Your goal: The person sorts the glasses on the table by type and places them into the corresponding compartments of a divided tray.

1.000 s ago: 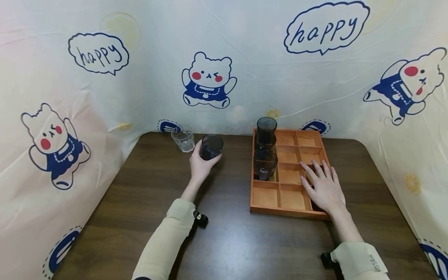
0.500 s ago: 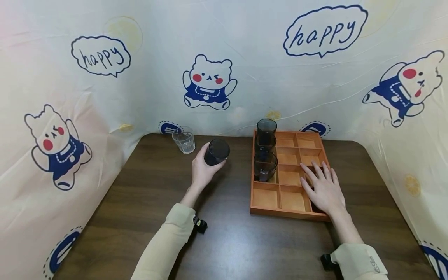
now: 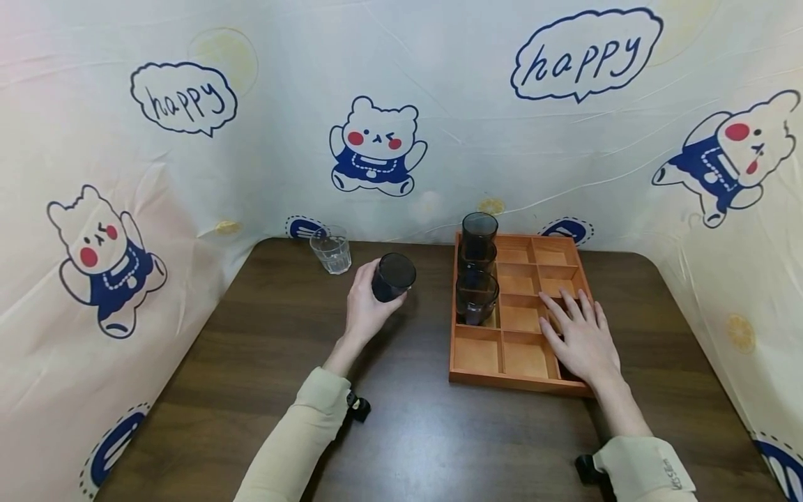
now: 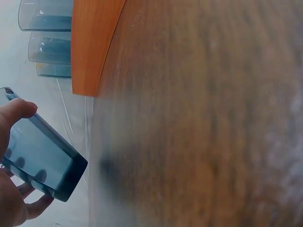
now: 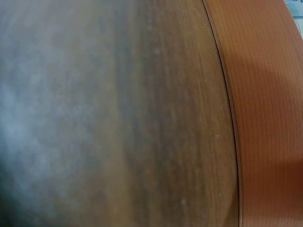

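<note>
In the head view, my left hand [image 3: 369, 305] grips a dark tinted drinking glass [image 3: 394, 277] left of the tray. The left wrist view shows this glass [image 4: 42, 146] tilted, thumb on one side and fingers round the other, its thick base lowest. My right hand [image 3: 585, 340] lies with spread fingers over the right side of a wooden compartment tray [image 3: 477, 378]. Three dark glasses stand in the tray's left column: a far one [image 3: 479, 230], a middle one [image 3: 477, 262] mostly hidden, and a front one [image 3: 477, 300]. The right hand is outside its own wrist view.
A clear faceted glass [image 3: 331, 251] stands at the table's back left. Behind the brown table [image 3: 414, 432] hangs a printed curtain [image 3: 270, 160]. The tray's outer wall [image 5: 270, 118] fills the right side of the right wrist view.
My left hand has moved the dark glass right and slightly nearer to me, away from the clear glass, and tilted it. The right hand stays in place on the tray.
</note>
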`<state>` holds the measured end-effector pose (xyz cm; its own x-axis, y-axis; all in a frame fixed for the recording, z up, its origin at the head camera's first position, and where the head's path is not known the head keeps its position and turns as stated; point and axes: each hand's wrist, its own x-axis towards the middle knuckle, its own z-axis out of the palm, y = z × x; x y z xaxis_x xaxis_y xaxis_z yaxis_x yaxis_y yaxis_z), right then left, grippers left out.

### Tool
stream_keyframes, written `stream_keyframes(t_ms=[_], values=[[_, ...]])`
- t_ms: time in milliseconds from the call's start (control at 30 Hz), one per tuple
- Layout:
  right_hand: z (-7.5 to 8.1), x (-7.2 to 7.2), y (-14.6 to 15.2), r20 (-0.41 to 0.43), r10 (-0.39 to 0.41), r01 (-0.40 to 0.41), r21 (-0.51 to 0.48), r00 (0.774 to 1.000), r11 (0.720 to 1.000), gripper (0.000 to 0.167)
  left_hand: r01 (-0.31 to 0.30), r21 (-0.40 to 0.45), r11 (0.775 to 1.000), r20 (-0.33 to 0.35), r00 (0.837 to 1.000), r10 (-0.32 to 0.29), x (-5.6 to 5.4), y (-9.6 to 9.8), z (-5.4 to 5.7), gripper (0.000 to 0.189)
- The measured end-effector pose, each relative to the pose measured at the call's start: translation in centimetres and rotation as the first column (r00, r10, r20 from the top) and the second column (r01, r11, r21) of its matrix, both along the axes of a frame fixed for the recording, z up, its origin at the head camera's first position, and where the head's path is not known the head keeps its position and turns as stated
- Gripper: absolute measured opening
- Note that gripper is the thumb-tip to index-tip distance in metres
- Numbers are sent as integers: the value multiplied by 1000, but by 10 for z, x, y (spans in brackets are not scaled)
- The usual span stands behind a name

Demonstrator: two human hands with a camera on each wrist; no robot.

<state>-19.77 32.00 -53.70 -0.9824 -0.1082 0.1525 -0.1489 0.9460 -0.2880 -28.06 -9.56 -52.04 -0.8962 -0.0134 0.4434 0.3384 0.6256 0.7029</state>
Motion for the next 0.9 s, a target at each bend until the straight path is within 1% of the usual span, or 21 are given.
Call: stream_keyframes(t_ms=[100, 233, 433, 667, 800, 900], values=[[0, 0, 0, 0, 0, 0, 1, 1000, 1000, 60, 9, -21, 1000, -2, 1000, -9, 2, 1, 0, 82], [0, 0, 0, 1, 0, 0, 2, 1000, 1000, 60, 29, -62, 998, -23, 999, -31, 6, 2, 3, 82], [0, 0, 0, 6, -2, 2, -2, 1000, 1000, 61, 70, -123, 990, -49, 996, -77, 12, 6, 10, 83], [0, 0, 1, 6, -3, 3, 0, 1000, 1000, 61, 100, -197, 975, -68, 991, -115, 20, 12, 18, 84], [0, 0, 0, 8, -2, 2, 1, 1000, 1000, 61, 110, -220, 969, -84, 988, -132, 24, 14, 21, 85], [1, 0, 0, 8, -2, 2, 2, 1000, 1000, 61, 114, -224, 968, -83, 987, -135, 28, 15, 22, 86]])
